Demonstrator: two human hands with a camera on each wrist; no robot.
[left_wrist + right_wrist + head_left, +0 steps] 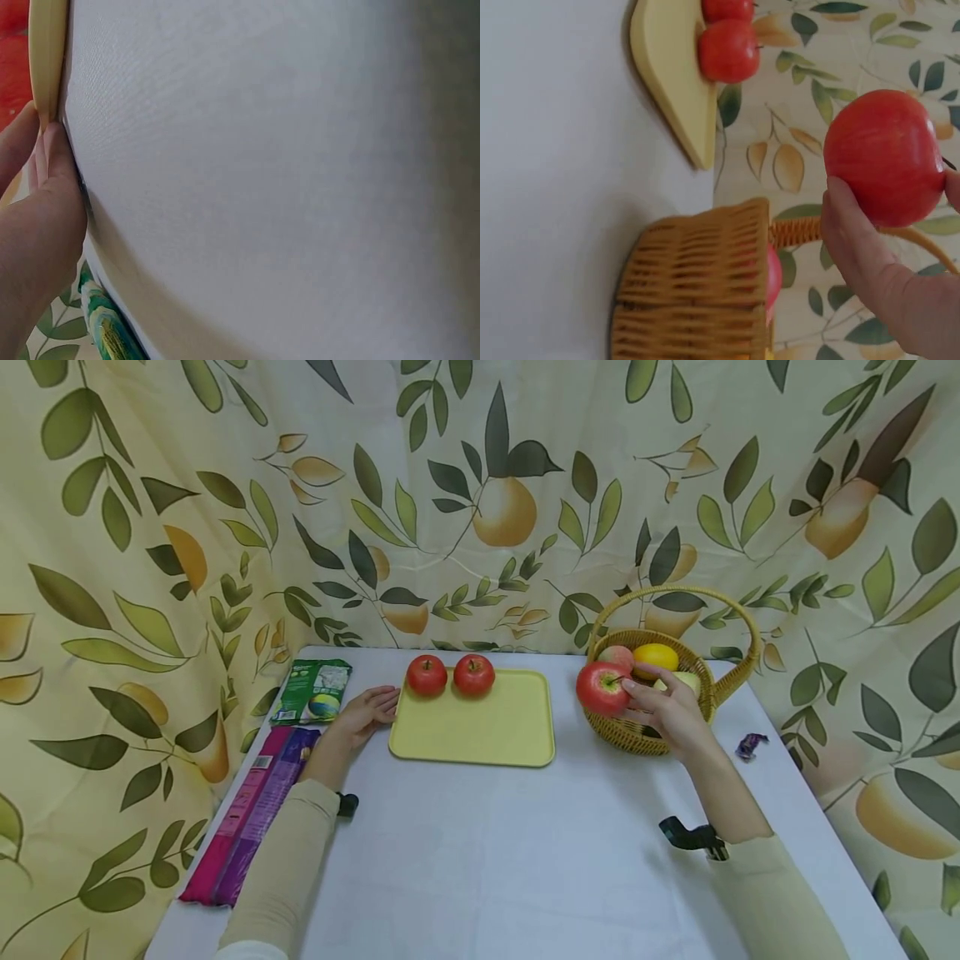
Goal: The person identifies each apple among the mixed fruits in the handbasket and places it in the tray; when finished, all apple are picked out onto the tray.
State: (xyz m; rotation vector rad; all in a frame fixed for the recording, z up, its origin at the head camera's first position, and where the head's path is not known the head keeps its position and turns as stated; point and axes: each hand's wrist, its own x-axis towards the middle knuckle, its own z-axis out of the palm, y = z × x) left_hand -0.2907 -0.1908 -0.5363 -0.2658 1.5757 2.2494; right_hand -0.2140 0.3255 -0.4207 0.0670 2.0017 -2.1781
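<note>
My right hand holds a red apple between thumb and fingers, above the front left rim of a wicker basket. In the right wrist view the apple is raised clear of the basket. At the left edge of a yellow tray, my left hand pinches the rim; the left wrist view shows thumb and fingers at either side of the tray's edge. Two more red apples sit side by side along the tray's back edge.
Inside the basket are a pinkish fruit, a yellow lemon-like fruit and a pale green fruit. A green packet and a long pink-purple packet lie at left. A small purple wrapped piece lies right of the basket.
</note>
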